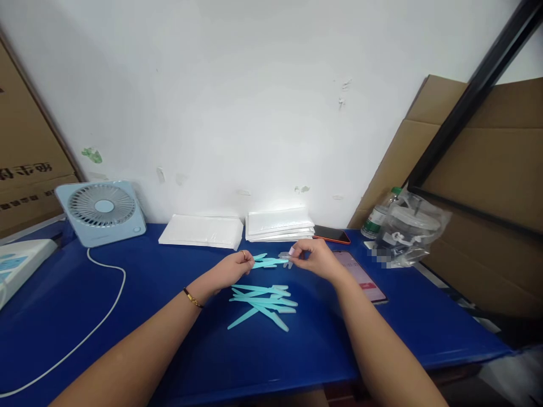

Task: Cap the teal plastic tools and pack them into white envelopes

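Blue surface [169, 265], smooth. Left hand [232, 269]: fingers curled at far sticks' left ends; grip cannot be told. Right hand [316, 260]: fingers pinching one right tip. Near pile [263, 306]: slim, turquoise, plastic-looking, crossed, paler wide ends rightward. Far sticks [270, 262], between hands: long axes roughly left-right.

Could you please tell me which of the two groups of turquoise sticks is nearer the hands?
The farther group between the left hand and right hand; the other group lies crisscrossed on the blue table, closer to its front edge.
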Tool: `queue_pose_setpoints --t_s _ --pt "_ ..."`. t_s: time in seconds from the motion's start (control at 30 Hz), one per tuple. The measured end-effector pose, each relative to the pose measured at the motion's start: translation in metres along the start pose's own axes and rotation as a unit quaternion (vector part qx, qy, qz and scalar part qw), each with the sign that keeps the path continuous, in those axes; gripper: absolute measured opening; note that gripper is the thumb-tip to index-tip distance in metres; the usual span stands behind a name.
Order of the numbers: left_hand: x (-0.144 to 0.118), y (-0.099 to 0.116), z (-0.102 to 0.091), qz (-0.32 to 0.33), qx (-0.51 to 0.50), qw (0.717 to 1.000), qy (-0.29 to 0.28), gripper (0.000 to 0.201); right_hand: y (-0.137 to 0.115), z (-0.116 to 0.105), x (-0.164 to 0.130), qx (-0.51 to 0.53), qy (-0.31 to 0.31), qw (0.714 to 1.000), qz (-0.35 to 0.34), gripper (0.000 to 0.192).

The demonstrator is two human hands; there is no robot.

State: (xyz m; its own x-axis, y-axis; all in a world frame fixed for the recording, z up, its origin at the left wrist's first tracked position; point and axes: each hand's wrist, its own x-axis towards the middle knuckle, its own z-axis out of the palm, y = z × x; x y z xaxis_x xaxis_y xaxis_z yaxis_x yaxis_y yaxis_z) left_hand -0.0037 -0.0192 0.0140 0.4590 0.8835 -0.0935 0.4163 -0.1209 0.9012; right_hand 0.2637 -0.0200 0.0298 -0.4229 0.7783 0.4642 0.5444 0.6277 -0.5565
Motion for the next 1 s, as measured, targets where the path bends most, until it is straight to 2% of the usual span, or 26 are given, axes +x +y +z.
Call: queue_pose_setpoints --t_s 0.27,0.43,0.7,0.77,0.83,0.93,1.0 --pt "-0.001 0.006 -0.005 -0.024 -0.028 0.999 0.001 0.024 0.001 -0.003 -0.001 0.031 0.017 0.999 -0.01 0.016" --pt "-0.002 0.008 -0.004 -0.028 -0.031 0.999 -0.007 0.024 -0.003 0.0 0.0 0.072 -0.006 0.997 -0.001 0.019" --pt "-0.004 0.009 0.002 -0.034 -0.055 0.995 -0.078 0.02 -0.015 0.003 0.001 0.124 -0.058 0.99 0.037 0.024" --pt "-0.003 0.006 0.004 -0.017 0.009 0.996 -0.085 0.02 -0.011 -0.001 0.0 0.128 -0.092 0.986 0.049 0.024" --pt "-0.001 0.002 0.008 0.024 0.129 0.99 -0.053 0.022 0.0 -0.006 -0.001 0.104 -0.106 0.987 0.065 0.021" --pt "0.003 -0.004 0.012 0.113 0.307 0.943 0.05 0.02 0.022 -0.007 -0.003 0.001 -0.09 0.992 0.083 0.011" --pt "0.007 -0.007 0.014 0.145 0.371 0.912 0.094 0.022 0.033 -0.003 -0.003 -0.064 -0.105 0.989 0.082 0.017"
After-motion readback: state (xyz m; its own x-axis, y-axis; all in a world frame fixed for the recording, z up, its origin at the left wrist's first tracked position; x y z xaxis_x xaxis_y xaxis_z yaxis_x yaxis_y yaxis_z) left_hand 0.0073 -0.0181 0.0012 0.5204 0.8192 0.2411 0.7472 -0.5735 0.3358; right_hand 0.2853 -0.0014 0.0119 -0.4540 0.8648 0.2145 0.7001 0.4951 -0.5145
